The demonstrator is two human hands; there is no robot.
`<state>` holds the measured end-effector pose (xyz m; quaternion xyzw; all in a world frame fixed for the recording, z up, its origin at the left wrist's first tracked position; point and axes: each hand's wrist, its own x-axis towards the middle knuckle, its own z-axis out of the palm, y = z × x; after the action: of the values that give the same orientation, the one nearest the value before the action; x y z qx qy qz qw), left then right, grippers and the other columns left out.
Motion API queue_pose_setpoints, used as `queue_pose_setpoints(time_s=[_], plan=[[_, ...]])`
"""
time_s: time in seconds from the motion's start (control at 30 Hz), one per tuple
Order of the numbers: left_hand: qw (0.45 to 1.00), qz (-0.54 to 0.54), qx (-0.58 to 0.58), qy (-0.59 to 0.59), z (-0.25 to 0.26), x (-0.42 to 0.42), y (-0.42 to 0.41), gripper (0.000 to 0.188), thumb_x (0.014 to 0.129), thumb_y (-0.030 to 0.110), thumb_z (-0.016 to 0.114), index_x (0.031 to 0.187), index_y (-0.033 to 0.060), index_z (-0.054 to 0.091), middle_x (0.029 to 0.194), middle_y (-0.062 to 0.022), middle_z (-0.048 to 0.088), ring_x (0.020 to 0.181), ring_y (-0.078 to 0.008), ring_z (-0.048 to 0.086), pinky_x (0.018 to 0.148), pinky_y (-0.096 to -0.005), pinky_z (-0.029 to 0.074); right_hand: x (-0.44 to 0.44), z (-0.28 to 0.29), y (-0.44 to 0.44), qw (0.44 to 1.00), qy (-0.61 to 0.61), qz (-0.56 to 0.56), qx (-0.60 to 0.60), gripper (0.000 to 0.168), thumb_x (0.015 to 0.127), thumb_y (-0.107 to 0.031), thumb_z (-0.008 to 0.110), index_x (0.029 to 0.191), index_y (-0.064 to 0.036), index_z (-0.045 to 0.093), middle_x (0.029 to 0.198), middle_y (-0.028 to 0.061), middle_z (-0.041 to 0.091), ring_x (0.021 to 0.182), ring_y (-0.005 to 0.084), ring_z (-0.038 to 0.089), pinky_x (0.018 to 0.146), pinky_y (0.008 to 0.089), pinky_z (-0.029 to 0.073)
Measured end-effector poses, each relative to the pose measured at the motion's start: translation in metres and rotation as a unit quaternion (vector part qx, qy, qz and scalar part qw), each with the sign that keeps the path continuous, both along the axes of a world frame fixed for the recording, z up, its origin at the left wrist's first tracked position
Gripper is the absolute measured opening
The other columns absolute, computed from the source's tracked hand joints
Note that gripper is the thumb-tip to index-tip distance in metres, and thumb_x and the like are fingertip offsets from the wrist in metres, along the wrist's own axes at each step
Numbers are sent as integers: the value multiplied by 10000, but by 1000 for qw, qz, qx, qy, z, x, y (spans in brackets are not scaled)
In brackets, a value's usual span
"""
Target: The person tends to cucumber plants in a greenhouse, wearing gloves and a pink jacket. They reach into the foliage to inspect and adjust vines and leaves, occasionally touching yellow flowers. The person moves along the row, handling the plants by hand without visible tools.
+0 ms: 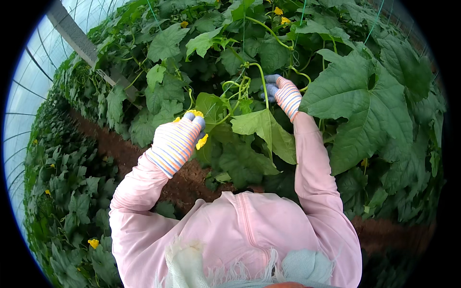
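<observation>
My left hand (179, 140), in a striped knit glove with grey fingertips, is closed around a yellow flower (202, 142) whose petals stick out on both sides of the fingers. My right hand (282, 91), gloved alike, reaches into the foliage just right of a curved pale leaf stalk (263, 81). Its fingertips are partly hidden, and whether they grip anything is unclear. Between the hands a climbing gourd vine (242, 90) with curled stems rises along a thin green string (244, 39). A light green leaf (257, 124) hangs below the stalk, beside my right forearm.
A large lobed leaf (367, 93) spreads right of my right arm. A grey post (77, 37) slants through the vines at upper left, near the greenhouse film (27, 97). Brown soil (108, 135) separates the plant rows. More yellow flowers (93, 243) dot the foliage.
</observation>
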<state>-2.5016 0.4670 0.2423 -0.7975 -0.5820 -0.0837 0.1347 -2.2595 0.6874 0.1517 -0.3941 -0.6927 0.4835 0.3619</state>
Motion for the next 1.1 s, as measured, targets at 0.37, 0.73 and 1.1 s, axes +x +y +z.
queue_pose_setpoints(time_s=[0.37,0.73,1.1], plan=[[968,99,129,-191,-3,-24,-85,248,703,57,707,913,117,589,861,-71,608,665,-271,609,573,-336,484,-56,-41,28,976,215,31,-16,362,808,-170,676,1131,-39,575,868,56,607,710,176,570,632,327,499],[954,219,203,-13,-35,-106,-81,209,697,83,695,866,98,573,814,-86,576,785,-279,560,678,-374,463,-70,-82,24,938,340,-26,-63,244,928,-211,477,1034,-23,589,882,65,606,761,134,569,705,252,470],[882,-87,-59,-460,-96,-36,147,279,864,130,607,1135,76,567,859,-50,632,736,-143,579,697,-270,485,-70,-100,18,940,315,-1,-130,226,936,-234,479,1024,-58,591,851,28,599,711,114,554,642,248,468]])
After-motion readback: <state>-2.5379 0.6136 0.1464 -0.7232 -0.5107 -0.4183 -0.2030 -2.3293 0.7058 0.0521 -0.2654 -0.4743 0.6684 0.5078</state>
